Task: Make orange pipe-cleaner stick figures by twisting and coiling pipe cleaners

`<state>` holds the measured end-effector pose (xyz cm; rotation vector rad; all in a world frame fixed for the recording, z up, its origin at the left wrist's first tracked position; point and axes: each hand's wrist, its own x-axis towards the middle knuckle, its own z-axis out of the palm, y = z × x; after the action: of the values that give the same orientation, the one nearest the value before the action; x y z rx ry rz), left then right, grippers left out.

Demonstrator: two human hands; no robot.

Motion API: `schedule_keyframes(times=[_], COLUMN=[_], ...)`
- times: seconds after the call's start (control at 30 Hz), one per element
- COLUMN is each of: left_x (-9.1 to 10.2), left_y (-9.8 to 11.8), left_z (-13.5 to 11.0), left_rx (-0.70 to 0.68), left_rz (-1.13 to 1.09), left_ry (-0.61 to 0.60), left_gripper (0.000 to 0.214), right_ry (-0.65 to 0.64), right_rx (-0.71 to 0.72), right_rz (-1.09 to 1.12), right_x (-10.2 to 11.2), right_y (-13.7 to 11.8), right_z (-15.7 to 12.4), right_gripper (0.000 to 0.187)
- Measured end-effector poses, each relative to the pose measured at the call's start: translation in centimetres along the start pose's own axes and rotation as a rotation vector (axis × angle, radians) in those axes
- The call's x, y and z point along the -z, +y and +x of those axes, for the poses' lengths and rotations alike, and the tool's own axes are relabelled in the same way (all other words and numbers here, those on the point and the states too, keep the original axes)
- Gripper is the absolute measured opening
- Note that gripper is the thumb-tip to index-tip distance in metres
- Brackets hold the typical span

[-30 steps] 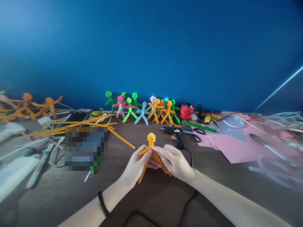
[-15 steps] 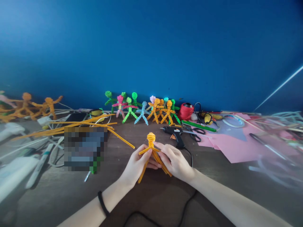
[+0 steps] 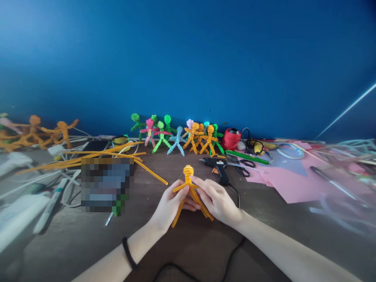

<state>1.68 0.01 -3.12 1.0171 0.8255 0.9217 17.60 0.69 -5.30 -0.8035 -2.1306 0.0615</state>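
Observation:
Between my hands is an orange pipe-cleaner figure with a coiled head and neck, short arm stems and long straight leg stems. My left hand pinches its body between thumb and fingers, just below the arms. On the other side, my right hand is closed at the figure's right side, its index fingertip against the neck and its thumb near the stems. Part of the body is hidden behind my fingers. Beyond it, to the left, lie loose orange pipe cleaners.
Several finished pipe-cleaner figures stand along the blue wall. A black glue gun with a cord lies behind my right hand, near a green pen-like stick and pink paper. A blurred-out dark device and white cables are on the left.
Almost nothing differs. The whole view has shifted very slightly, while both hands keep the same hold on the figure.

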Motion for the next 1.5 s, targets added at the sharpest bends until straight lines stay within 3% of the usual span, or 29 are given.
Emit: schedule_keyframes(times=[0.2,0.43,0.73,0.97,1.23,1.5], left_x=[-0.04,0.11,0.19,0.16,0.11,-0.13], left_y=[-0.09,-0.17,-0.11,-0.02,-0.16,-0.51], left_z=[-0.05,0.02,0.03,-0.02,0.07,-0.15], left_rx=[-0.018,-0.027,-0.033,-0.049,-0.042,-0.042], left_rz=[0.006,0.038,0.078,0.106,0.123,0.185], left_ry=[0.014,-0.007,0.008,0.01,0.019,-0.015], left_gripper=[0.02,0.013,0.016,0.017,0.017,0.018], right_ry=[-0.097,-0.061,-0.084,-0.115,-0.079,0.111], right_rx=[0.061,0.001,-0.257,-0.33,-0.248,-0.076], right_rz=[-0.073,-0.001,0.275,0.35,0.259,0.069], right_x=[0.06,-0.2,0.01,0.08,-0.24,-0.1], right_y=[0.3,0.05,-0.17,-0.08,-0.04,-0.33], right_z=[-0.16,-0.23,-0.22,-0.01,-0.28,0.1], right_gripper=[0.047,0.046,0.035,0.035,0.035,0.027])
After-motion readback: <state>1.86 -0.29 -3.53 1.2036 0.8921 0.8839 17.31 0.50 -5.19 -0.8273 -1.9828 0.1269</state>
